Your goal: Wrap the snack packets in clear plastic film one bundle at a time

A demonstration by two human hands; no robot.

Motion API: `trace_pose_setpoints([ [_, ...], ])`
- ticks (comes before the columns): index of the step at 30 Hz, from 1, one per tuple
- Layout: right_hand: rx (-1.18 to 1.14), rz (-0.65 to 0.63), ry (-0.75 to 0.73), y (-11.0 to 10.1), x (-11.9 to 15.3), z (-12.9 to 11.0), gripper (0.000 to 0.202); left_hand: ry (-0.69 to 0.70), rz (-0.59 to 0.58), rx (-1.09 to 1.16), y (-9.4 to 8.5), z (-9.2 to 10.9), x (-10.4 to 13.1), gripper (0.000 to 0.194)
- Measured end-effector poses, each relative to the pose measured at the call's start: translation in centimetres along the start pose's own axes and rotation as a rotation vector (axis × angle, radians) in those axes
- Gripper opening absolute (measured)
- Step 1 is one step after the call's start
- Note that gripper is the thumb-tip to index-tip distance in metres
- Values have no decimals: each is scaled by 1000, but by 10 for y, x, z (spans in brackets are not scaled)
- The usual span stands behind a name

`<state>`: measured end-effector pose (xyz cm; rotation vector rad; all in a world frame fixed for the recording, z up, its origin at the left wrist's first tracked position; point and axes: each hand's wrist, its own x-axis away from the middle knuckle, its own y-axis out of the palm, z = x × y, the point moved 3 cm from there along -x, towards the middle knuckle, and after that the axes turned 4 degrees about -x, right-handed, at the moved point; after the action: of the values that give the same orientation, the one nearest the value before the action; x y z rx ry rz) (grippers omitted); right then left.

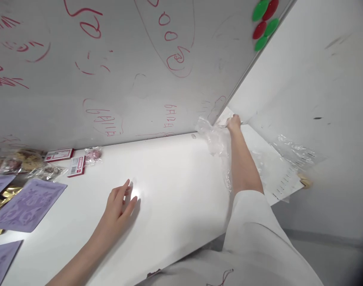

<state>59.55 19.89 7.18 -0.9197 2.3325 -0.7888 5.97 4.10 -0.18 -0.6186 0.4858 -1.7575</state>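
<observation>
My left hand (120, 202) is over the white table (166, 190), thumb and fingers apart, with nothing in it. Stretched far to the back right corner, my right hand (234, 122) has its fingers curled beside the whiteboard's lower edge. Something pale lies at its fingertips, too small and partly hidden to name. Crumpled clear plastic (215, 141) lies just left of my right forearm, along the table's right part. More clear plastic bags (284, 182) with dark marks lie to the right of that arm.
A whiteboard (133, 87) with red writing stands along the table's back, with magnets (260, 29) at its upper right. Purple pouches (29, 204), red-and-white boxes (76, 166) and a small wrapped pink item (94, 155) lie at left. A wall (327, 99) bounds the right.
</observation>
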Motion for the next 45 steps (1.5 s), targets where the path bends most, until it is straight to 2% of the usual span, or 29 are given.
trace_pose_setpoints([
  [2,18,-54,-39,-17,2,-3,54,18,-4,0,0,2,2,55],
  [5,15,-382,-134,-19,24,-14,81,46,-20,9,0,4,4,52],
  [7,70,-571,-220,-7,52,-28,75,53,-24,9,-1,6,5,51],
  [10,161,-590,-381,20,110,-62,31,90,-26,9,-2,6,6,49],
  [11,147,-601,-424,29,134,-76,26,134,-17,10,-4,7,6,52],
  [12,117,-645,-502,38,160,-91,27,197,3,5,-6,9,5,58],
  [13,95,-723,-697,45,189,-109,34,278,35,-9,-9,12,4,67],
  [14,76,-801,-801,49,217,-124,37,369,78,-32,-13,15,4,79],
  [16,28,-929,-921,52,269,-148,38,541,156,-98,-20,21,4,99],
  [17,-14,-994,-976,51,292,-158,38,609,173,-138,-23,23,4,102],
  [19,-126,-1074,-1071,46,331,-174,35,705,132,-203,-26,27,7,95],
  [21,-218,-1086,-1091,41,355,-185,31,722,36,-214,-27,29,11,69],
  [23,-258,-1024,-1031,34,362,-192,30,662,-38,-154,-31,29,16,39],
  [25,-236,-912,-957,26,357,-196,35,584,-24,-60,-41,30,22,22],
  [28,-10,-825,-891,10,336,-201,48,553,88,12,-64,38,27,19],
  [30,223,-831,-871,0,322,-206,36,602,154,-11,-83,47,27,23],
  [32,368,-766,-884,-10,313,-215,27,709,238,-59,-104,58,29,29],
  [33,381,-678,-919,-15,312,-221,28,775,298,-86,-114,64,33,31],
  [35,316,-407,-1019,-25,314,-230,28,918,438,-159,-131,75,48,30],
  [37,164,-138,-1115,-31,322,-228,27,1060,512,-280,-137,80,71,23],
  [38,77,-75,-1170,-31,327,-221,29,1137,509,-361,-134,79,85,21],
  [39,4,-84,-1227,-28,333,-211,32,1205,431,-460,-127,74,97,21],
  [40,-52,-174,-1323,-22,340,-199,34,1251,318,-585,-116,67,107,22],
  [41,-48,-341,-1407,-13,346,-186,33,1330,240,-680,-103,57,117,27],
  [42,6,-518,-1448,-4,353,-171,32,1342,186,-778,-91,45,123,29],
  [43,80,-673,-1455,4,358,-157,33,1324,135,-851,-79,31,126,30],
  [45,212,-903,-1355,13,366,-133,32,1233,18,-897,-60,7,127,24],
])
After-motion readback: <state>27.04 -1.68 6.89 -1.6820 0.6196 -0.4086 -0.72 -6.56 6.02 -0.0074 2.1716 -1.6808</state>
